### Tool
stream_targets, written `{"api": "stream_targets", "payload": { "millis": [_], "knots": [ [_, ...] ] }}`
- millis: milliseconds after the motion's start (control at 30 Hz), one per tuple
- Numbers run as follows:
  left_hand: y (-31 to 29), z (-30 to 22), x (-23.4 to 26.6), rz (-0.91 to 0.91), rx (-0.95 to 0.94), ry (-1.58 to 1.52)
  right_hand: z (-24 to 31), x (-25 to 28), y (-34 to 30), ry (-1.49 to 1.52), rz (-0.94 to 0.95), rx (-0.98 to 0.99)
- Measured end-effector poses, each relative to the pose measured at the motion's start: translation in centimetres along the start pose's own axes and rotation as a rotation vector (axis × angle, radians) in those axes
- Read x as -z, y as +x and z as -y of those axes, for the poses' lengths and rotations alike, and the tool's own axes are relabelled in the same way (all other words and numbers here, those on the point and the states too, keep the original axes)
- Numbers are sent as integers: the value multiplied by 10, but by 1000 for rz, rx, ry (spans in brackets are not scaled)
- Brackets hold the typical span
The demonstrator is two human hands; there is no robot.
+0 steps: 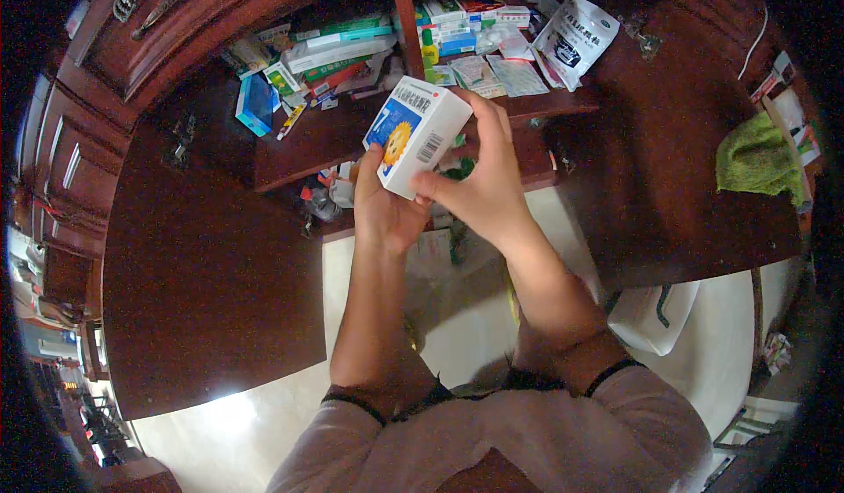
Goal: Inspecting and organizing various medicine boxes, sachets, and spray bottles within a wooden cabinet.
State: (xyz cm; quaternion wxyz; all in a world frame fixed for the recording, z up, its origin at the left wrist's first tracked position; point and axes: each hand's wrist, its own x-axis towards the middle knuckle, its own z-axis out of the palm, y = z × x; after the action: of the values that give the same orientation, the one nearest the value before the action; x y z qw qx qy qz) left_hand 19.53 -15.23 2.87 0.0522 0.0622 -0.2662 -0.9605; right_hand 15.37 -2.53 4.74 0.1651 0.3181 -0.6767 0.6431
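Observation:
Between my two hands is a white and blue medicine box [426, 146] with a yellow sun-like cartoon and a barcode on its side. It is raised in front of the cabinet shelf and tilted. My left hand [387, 207] supports it from the lower left, the thumb on the blue face. With my right hand [483, 172] I grip its right side, fingers at the top corner and thumb near the bottom corner. Behind the box, several medicine boxes [343, 49] and paper packets [519, 76] crowd the shelf.
A white pouch [576, 40] leans at the shelf's right. A blue box [255, 105] lies at its left end. Dark wooden cabinet doors [220, 300] stand open on both sides. A green cloth [760, 159] hangs at the right, above a white bin [651, 317] on the pale floor.

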Motion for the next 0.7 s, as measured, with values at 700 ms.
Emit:
{"api": "stream_targets", "payload": {
  "millis": [700],
  "knots": [
    [-11, 14, -4, 200, -369, 358, -21, 25, 9, 207, -125, 212]
  ]
}}
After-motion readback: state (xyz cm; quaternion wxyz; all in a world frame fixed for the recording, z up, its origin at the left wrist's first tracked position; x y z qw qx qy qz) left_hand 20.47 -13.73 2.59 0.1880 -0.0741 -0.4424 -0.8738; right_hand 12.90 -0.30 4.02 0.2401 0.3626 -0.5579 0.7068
